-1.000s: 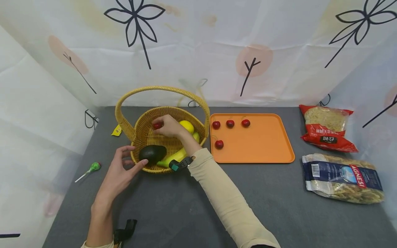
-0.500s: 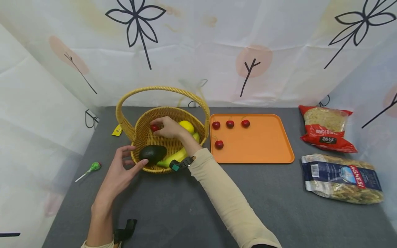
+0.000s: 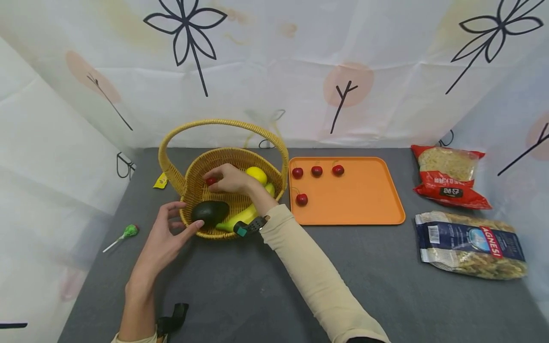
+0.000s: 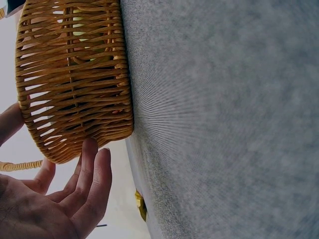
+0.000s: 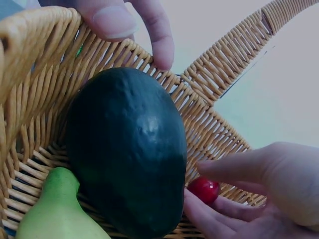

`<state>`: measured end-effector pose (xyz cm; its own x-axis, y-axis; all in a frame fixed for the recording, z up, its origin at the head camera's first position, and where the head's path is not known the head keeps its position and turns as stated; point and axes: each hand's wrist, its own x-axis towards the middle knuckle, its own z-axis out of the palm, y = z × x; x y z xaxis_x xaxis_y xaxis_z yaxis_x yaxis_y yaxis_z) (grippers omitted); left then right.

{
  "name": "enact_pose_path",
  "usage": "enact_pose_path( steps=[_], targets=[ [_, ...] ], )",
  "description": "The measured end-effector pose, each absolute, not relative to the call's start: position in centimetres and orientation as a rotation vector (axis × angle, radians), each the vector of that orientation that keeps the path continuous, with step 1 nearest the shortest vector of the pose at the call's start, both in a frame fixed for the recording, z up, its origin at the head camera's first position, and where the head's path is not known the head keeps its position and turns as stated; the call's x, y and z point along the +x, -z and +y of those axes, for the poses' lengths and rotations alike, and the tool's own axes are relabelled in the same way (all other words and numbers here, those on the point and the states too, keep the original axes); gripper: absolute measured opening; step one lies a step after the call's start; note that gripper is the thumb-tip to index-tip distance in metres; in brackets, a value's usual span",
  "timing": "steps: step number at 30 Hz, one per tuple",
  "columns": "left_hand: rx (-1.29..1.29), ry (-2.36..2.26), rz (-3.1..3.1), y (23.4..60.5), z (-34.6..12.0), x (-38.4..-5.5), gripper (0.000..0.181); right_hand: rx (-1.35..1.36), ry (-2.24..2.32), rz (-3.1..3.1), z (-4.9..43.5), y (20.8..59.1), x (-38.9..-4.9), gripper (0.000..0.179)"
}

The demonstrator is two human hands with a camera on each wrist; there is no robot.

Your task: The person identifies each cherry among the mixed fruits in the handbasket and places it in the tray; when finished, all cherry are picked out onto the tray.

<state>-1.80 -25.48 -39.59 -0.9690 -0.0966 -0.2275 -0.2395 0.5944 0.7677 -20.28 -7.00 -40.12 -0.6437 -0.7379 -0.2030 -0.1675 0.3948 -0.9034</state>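
Observation:
A yellow wicker basket [image 3: 193, 174] with a tall handle holds an avocado [image 3: 210, 213], a banana [image 3: 242, 217] and a lemon [image 3: 256, 175]. My left hand [image 3: 167, 236] holds the basket's left rim, thumb and a fingertip over the edge. In the left wrist view, other fingers of the left hand [image 4: 75, 199] lie against the outer wickerwork. Inside the basket, my right hand [image 3: 231, 180] pinches a red cherry [image 5: 204, 189] between thumb and fingers, close beside the avocado [image 5: 127, 149] and near the back left wall. Several more cherries [image 3: 302, 199] lie on an orange tray [image 3: 356, 200].
The tray stands just right of the basket. Farther right lie a red food bag [image 3: 450, 176] and a blue AGNESI pasta bag [image 3: 469, 245]. On the left are a green lollipop [image 3: 128, 232] and a small yellow packet [image 3: 161, 180]. The handle [image 3: 223, 122] arches above the basket.
My right hand has shifted slightly left and down inside the basket with the cherry. The left hand has stayed at the rim.

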Motion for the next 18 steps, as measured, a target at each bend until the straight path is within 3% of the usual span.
enact_pose_path(
  steps=[18],
  targets=[
    [-0.295, -1.322, 2.65, 39.7, -25.5, -1.9, 0.085, -0.771, 1.52, 2.014, -5.1, 38.5, -19.1, 0.033]
  ],
)
